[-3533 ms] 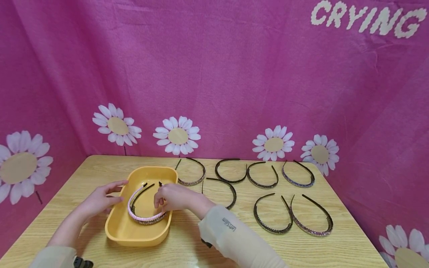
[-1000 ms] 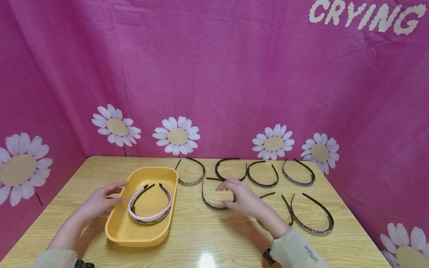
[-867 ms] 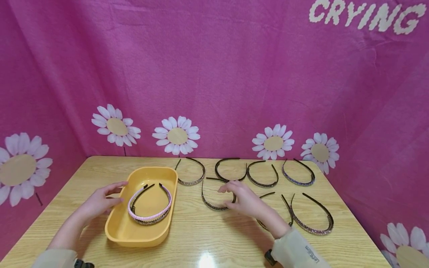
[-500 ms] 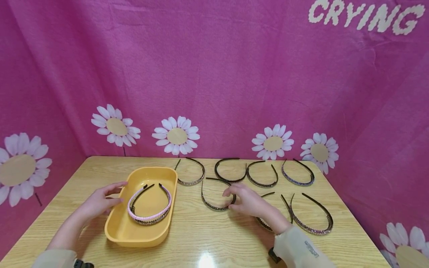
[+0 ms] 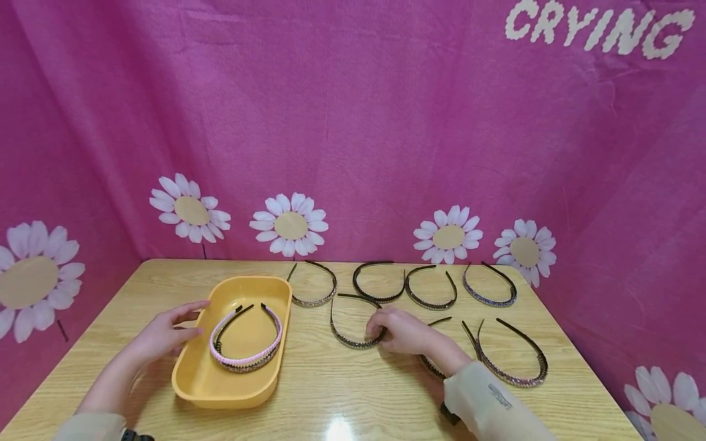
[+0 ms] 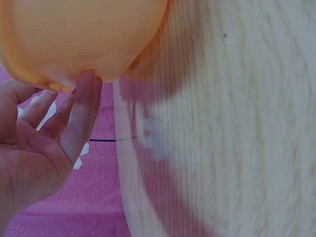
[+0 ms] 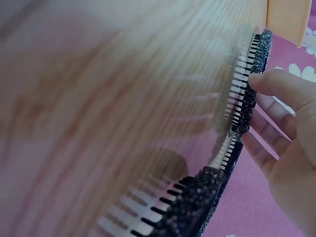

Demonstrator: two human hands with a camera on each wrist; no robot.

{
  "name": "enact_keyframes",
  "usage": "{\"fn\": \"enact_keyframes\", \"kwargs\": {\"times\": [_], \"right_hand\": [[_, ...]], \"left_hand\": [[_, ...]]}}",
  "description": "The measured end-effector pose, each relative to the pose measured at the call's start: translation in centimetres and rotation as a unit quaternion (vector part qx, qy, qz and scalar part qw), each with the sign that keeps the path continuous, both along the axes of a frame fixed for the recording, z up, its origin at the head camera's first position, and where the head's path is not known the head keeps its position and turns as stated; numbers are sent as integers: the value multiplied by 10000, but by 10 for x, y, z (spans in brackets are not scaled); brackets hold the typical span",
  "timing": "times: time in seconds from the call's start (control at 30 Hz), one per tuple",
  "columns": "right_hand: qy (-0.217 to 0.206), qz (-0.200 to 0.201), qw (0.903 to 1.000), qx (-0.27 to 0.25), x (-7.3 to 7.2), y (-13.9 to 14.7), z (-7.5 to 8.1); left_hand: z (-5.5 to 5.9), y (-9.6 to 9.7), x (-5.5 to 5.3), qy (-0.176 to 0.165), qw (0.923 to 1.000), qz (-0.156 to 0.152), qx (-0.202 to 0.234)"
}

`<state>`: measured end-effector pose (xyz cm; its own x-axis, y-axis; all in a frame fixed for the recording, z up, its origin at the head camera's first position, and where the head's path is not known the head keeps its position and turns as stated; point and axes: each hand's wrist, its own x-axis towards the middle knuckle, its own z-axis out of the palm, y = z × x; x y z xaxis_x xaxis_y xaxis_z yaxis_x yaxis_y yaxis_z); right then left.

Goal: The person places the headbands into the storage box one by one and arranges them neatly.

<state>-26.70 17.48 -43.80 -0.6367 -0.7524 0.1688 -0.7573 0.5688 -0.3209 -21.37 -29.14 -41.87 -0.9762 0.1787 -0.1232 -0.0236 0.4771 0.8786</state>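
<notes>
My left hand (image 5: 163, 334) touches the side of a yellow plastic basin (image 5: 187, 393), its fingers fairly straight against the wall (image 6: 84, 29). Inside the basin, a pink headband (image 5: 242, 360) lies on top of a dark jewelled one. Right of it, my right hand (image 5: 405, 331) pinches the right side of a black toothed headband (image 5: 353, 344) on the table. In the right wrist view the thumb presses the sparkly band (image 7: 245, 106) from one side, with the other fingers behind it.
Several more dark headbands lie on the wooden table (image 5: 331, 392): a back row with a blue one (image 5: 499, 303) at its right end, and two nearer ones. The pinkish one (image 5: 524, 382) is at the right; my right forearm partly covers its neighbour. A pink daisy cloth (image 5: 364, 153) hangs behind.
My right hand has left the basin, where the pink headband now lies free, reached right to the black headband, and closed its fingers on it. The left hand has stayed at the basin.
</notes>
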Motion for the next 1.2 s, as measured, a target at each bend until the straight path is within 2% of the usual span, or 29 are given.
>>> {"fn": "enact_keyframes", "kwargs": {"times": [0.17, 0.67, 0.93, 1.2], "right_hand": [[57, 194, 9998, 14, -3, -2, 1], [582, 259, 9977, 243, -5, -7, -2], [567, 292, 9974, 342, -6, -8, -2], [626, 377, 9969, 285, -3, -11, 5]], "left_hand": [[1, 1, 1, -49, 10000, -7, 82], [4, 3, 3, 74, 9999, -51, 48], [4, 2, 2, 93, 9999, -67, -72], [3, 2, 2, 115, 9999, -65, 4]]}}
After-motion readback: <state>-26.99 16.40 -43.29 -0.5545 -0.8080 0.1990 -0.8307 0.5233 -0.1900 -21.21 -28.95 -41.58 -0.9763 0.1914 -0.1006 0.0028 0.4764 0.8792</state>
